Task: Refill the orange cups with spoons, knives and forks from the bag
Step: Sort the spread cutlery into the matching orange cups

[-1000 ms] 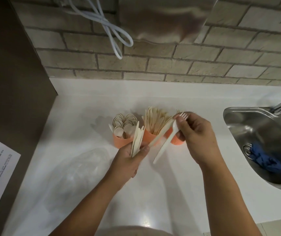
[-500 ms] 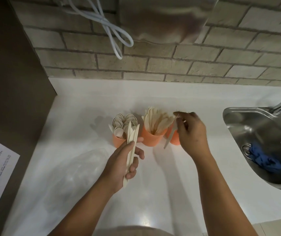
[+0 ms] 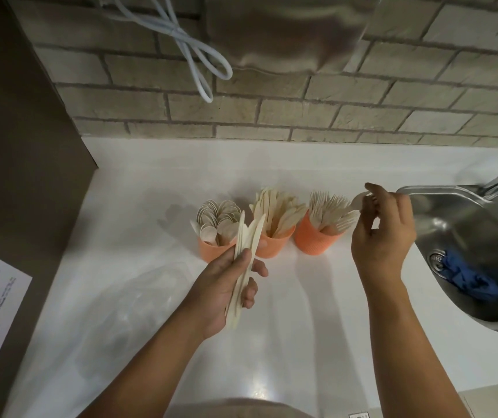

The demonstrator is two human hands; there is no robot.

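I see the left hand (image 3: 223, 288) gripping a bundle of flat wooden cutlery (image 3: 247, 245), held nearly upright just in front of the gap between the spoon cup (image 3: 211, 251) and the knife cup (image 3: 276, 247). The right hand (image 3: 383, 233) hangs just right of the fork cup (image 3: 314, 241), fingers curled, with a pale rounded piece (image 3: 359, 202) at their tips; I cannot tell whether it grips it. The three orange cups stand in a row on the white table (image 3: 151, 191), each packed with pale wooden pieces, working ends up. The clear bag (image 3: 139, 300) lies crumpled on the near left.
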